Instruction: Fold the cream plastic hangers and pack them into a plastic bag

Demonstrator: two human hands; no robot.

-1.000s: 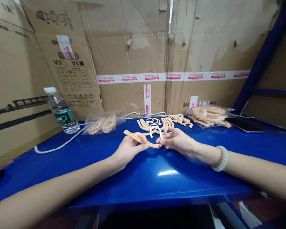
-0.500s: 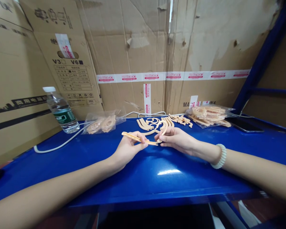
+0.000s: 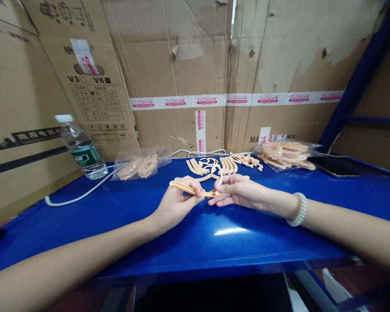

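My left hand (image 3: 177,203) is closed on a long beige plastic hanger arm (image 3: 181,186), which has a channel along its length and points toward my other hand. In my right hand (image 3: 242,190), thumb and fingers pinch a curved beige plastic hook (image 3: 220,174). The hook's lower end meets the tip of the arm between my hands; whether the two are joined I cannot tell. Behind them lie several curved arms (image 3: 228,165), more curved arms (image 3: 194,166) to the left, and small hook pieces (image 3: 248,161).
A water bottle (image 3: 86,154) and a plastic bag of beige parts (image 3: 138,167) stand left on the blue table (image 3: 195,242). A fuller bag (image 3: 284,152) and a phone (image 3: 336,168) lie right. A white cable (image 3: 81,200) curves at left. Cardboard (image 3: 182,65) walls the back.
The hook's lower end has come down onto the tip of the arm, closing the small gap. My left hand has shifted slightly right, and my right hand's lower fingers have moved under the pieces.
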